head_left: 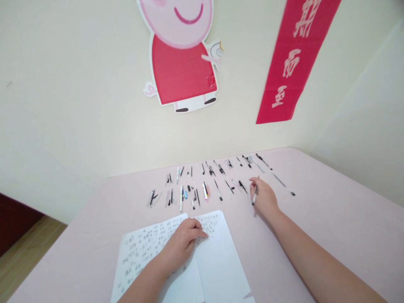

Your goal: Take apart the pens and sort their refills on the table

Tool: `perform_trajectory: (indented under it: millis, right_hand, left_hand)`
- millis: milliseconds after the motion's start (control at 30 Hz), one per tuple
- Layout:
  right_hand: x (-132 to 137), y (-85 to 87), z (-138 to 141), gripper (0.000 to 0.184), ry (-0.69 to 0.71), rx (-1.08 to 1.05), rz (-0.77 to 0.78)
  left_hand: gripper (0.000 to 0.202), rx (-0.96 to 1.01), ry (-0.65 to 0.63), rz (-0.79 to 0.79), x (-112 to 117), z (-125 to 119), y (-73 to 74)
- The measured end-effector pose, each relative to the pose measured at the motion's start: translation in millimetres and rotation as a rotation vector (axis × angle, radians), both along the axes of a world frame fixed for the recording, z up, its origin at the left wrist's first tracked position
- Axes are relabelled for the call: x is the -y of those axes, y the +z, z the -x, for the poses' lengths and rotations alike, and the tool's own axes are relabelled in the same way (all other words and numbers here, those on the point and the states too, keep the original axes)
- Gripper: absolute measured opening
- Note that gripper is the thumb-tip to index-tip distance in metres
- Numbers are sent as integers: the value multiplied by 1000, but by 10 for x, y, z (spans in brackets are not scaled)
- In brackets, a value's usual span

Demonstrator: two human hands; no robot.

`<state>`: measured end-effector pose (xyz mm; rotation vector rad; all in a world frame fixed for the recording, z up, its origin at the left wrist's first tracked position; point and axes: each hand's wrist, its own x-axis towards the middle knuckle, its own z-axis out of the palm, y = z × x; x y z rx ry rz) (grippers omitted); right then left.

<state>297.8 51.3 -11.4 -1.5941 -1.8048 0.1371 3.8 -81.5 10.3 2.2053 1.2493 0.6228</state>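
Observation:
My left hand lies on an open notebook, near the fold, with its fingers stretched toward the right page. Handwriting covers much of the left page and the upper part of the right one. To the right of the notebook, my right hand is closed around a pen, held at a slant just above the table. Past both hands lie two rows of pens and loose pen parts, among them a white pen and a pink-tipped pen. Beyond my right hand is a thin pen with a dark end.
A pale pink cloth covers the table, which meets a cream wall at the back. On the wall are a cartoon pig cutout and a red paper banner. Wooden floor shows at the left.

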Motion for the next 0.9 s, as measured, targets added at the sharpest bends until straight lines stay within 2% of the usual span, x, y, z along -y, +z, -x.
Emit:
perform_trajectory:
  millis: [133, 267, 500, 600, 733, 900]
  right_hand:
    - [-109, -15, -218, 35, -107, 204, 83]
    - [-102, -15, -236, 31, -141, 324, 158]
    - [-83, 9, -224, 25, -171, 325, 170]
    - [-55, 47, -166, 25, -180, 258, 106]
    - [30, 96, 17, 26, -72, 89, -35]
    - [223, 155, 321, 23, 167, -141, -15]
  left_hand:
    - [46, 3, 5, 7, -1, -7, 2]
    - [48, 1, 7, 18, -1, -19, 16]
    - [46, 4, 8, 10, 1, -10, 6]
    - [46, 12, 9, 9, 1, -3, -2]
    - [43, 13, 13, 6, 3, -1, 6]
    - [43, 59, 36, -29, -7, 12, -23]
